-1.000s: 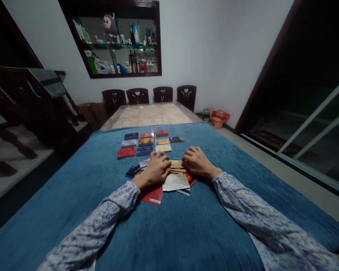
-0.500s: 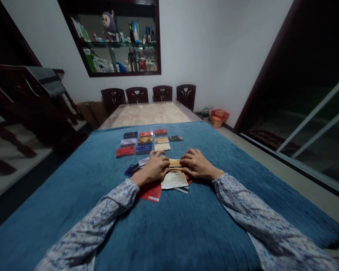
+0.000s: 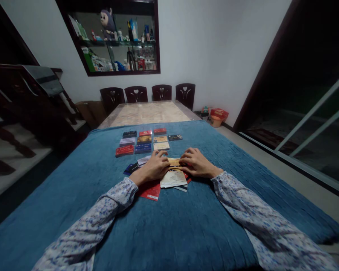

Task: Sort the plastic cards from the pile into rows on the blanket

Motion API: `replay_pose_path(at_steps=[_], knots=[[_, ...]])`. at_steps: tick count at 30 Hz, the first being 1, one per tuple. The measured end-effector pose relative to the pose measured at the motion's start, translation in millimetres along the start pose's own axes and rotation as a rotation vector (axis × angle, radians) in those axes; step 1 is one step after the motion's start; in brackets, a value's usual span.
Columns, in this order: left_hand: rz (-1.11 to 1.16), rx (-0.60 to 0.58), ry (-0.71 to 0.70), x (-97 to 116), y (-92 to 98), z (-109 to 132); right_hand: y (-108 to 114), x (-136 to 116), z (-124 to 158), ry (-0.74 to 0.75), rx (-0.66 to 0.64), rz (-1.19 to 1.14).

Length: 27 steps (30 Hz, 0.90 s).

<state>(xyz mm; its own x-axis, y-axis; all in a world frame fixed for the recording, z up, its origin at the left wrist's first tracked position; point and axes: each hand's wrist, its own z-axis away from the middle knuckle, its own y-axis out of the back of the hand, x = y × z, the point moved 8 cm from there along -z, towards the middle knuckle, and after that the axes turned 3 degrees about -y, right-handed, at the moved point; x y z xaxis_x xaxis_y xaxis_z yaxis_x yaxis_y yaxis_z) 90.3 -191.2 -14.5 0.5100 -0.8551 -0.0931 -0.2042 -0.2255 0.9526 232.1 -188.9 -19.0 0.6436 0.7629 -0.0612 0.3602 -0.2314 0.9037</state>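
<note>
A yellow card lies between my hands, above a loose pile of cards. My left hand has curled fingers at its left end, and my right hand pinches its right end; the fingertips are partly hidden. Just below, a cream card covers a white card with a dark stripe. Under my left wrist a red card sticks out toward me. Dark blue and black cards fan out left of that hand. Red cards show beneath my right fingers.
Beyond my hands, small card stacks stand in rows, among them a red stack, a blue stack and a black one at the right. A blue cloth covers the near table; chairs line its far end.
The view has shifted very slightly. Both hands stay at the ends of the yellow card, and the cards lie as before.
</note>
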Motion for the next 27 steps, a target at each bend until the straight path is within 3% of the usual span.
replay_pose_path(at_steps=[14,27], knots=[[-0.057,0.143,-0.099,3,11.5,0,3,6,1,0.006,0.106,0.058],[0.054,0.245,0.072,-17,6.6,1,2,15,0,-0.100,0.199,0.057]])
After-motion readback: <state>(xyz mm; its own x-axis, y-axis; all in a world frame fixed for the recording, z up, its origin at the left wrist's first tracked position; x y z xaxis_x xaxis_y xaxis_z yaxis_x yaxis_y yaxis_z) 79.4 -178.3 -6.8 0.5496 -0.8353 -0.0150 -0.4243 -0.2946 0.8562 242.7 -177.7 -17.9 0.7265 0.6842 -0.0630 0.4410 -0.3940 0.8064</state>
